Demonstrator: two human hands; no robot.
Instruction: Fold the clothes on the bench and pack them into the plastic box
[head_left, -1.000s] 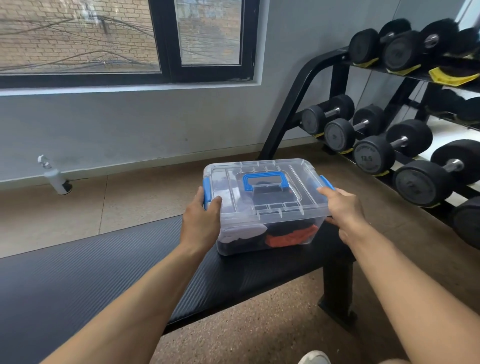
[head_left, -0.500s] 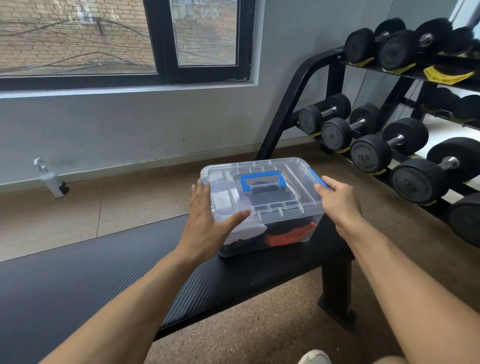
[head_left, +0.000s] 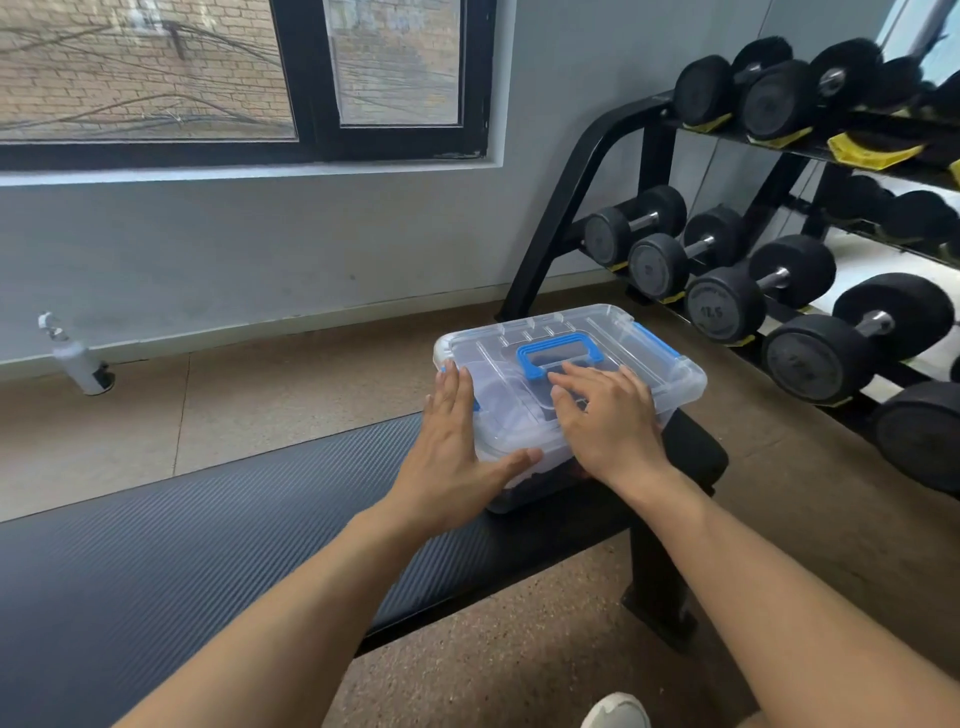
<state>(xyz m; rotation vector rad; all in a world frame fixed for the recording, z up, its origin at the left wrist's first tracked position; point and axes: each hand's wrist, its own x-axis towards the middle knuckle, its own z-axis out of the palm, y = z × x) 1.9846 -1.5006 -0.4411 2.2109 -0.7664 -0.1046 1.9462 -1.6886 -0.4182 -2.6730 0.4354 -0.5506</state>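
Moved from side latches onto lidded plastic box (head_left: 670, 379); left hand (head_left: 447, 457), right hand (head_left: 605, 421) spread flat; packing seemingly finished.

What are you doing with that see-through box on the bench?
A person is packing clothes away. The clear plastic box sits on the end of the black bench with its lid on. The left hand lies open against the box's near left corner, and the right hand rests flat on the lid by the blue handle. No clothes lie on the visible bench.
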